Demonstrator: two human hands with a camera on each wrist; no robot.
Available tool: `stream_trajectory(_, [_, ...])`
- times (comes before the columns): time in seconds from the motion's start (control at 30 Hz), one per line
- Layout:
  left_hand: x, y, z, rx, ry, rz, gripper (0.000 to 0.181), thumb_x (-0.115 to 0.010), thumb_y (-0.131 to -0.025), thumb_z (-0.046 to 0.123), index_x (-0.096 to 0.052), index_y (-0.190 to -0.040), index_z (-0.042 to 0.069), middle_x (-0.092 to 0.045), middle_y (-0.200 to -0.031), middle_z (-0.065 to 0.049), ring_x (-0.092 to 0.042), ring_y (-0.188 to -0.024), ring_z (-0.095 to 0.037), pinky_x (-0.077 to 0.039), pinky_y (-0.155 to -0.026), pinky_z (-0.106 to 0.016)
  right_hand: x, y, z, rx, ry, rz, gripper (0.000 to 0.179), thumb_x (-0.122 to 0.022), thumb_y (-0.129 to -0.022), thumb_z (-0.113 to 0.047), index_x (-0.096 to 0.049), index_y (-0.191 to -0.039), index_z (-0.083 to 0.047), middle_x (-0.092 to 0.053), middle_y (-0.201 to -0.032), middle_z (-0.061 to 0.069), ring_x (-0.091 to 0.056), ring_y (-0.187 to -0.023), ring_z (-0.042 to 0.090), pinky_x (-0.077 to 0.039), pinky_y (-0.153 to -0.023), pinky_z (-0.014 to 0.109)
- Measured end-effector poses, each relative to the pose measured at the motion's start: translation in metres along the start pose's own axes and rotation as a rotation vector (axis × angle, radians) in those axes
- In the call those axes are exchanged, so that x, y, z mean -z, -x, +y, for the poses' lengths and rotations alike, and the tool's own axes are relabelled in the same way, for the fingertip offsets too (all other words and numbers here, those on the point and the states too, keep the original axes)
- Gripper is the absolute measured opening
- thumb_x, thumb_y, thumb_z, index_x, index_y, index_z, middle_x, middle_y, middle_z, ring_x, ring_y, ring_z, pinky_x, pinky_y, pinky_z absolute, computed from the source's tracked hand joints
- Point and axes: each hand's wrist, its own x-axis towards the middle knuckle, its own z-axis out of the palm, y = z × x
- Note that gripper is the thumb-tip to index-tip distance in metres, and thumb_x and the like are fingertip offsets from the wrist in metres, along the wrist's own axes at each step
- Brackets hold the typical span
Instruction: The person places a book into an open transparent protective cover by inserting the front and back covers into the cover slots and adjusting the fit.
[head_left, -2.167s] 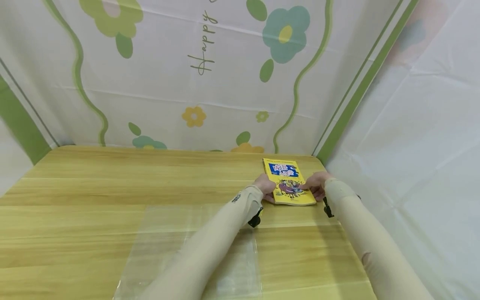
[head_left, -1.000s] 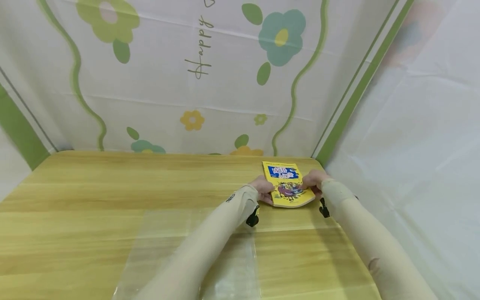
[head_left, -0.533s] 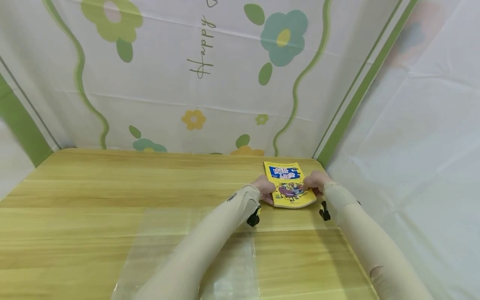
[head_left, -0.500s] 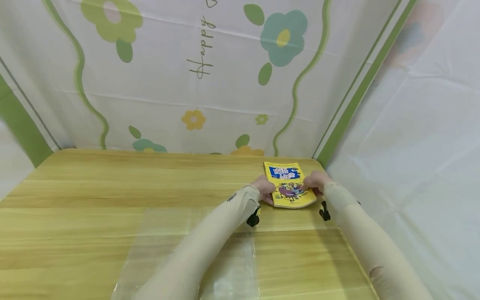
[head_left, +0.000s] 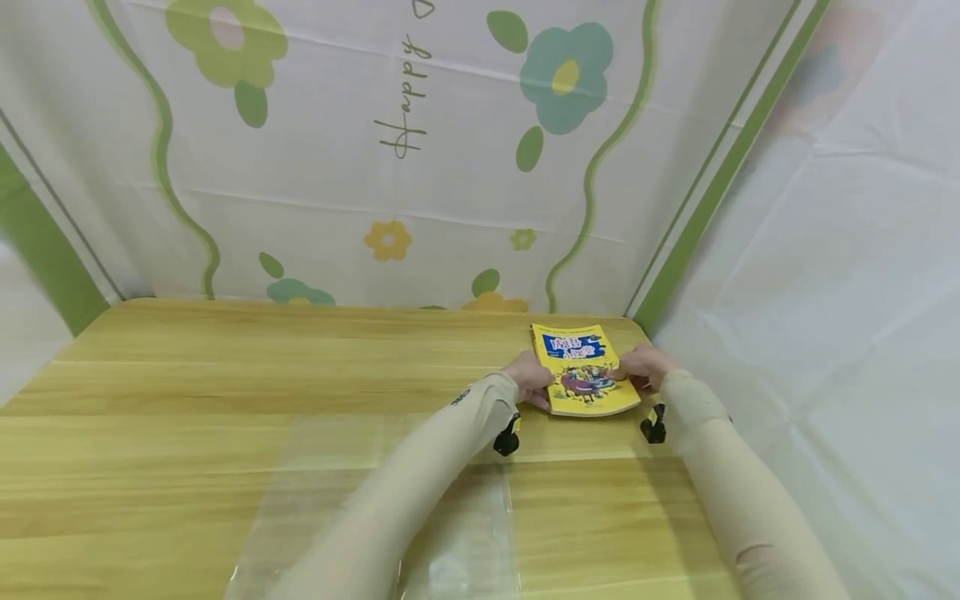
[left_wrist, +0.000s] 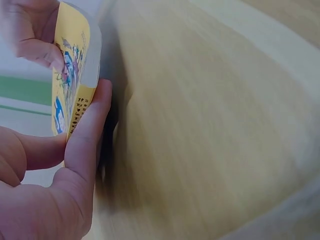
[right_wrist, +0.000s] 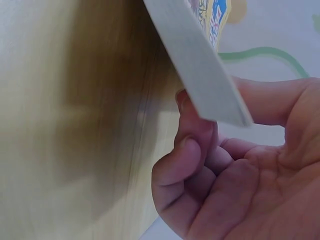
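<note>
Near the back right corner of the table is a yellow paperback book point(head_left: 587, 400) with a blue title panel and a cartoon picture. My left hand point(head_left: 531, 377) pinches its spine side, thumb on the cover and fingers beneath; the spine with small print shows in the left wrist view. At the opposite edge my right hand point(head_left: 647, 365) pinches the book, thumb on top and curled fingers below. In the right wrist view the page edges point(right_wrist: 200, 70) are raised over the wood, with a shadow underneath. The lower edge of the book bows slightly.
A clear plastic sheet or bag point(head_left: 322, 475) lies flat on the wooden table point(head_left: 150, 400), partly under my left forearm. White cloth with flower prints point(head_left: 337, 183) hangs behind the table, and another white cloth point(head_left: 862, 333) hangs close on the right.
Both hands keep hold of the book. Its near edge has come to bow, and the book has shifted slightly to the right with the right hand.
</note>
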Motion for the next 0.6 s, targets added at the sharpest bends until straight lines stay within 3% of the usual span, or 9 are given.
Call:
stream_trajectory(0.27, [0.001,-0.014,-0.003,-0.028,0.013,-0.070,0.027,-0.053,-0.100,0.000,-0.052,-0.125,-0.008,-0.069,-0.083,-0.019,-0.071,-0.071,-0.029,-0.059,-0.057,-0.032,0.008,0.005,0.010,0.009,-0.094,-0.046,0.020,-0.066,-0.091,-0.010,-0.057,-0.098,0.006,-0.065,-0.075,0.008,-0.060,-0.063,0.017,-0.052,-0.058,0.029])
stream_trajectory(0.6, [-0.001,-0.015,0.001,-0.048,0.081,-0.114,0.019,-0.054,-0.100,0.001,-0.055,-0.117,-0.007,-0.068,-0.083,-0.020,-0.070,-0.072,-0.031,-0.059,-0.059,-0.035,0.016,0.008,0.022,0.003,-0.189,-0.040,0.033,-0.065,-0.093,-0.013,-0.050,-0.113,0.009,-0.066,-0.084,0.010,-0.063,-0.071,0.019,-0.054,-0.064,0.031])
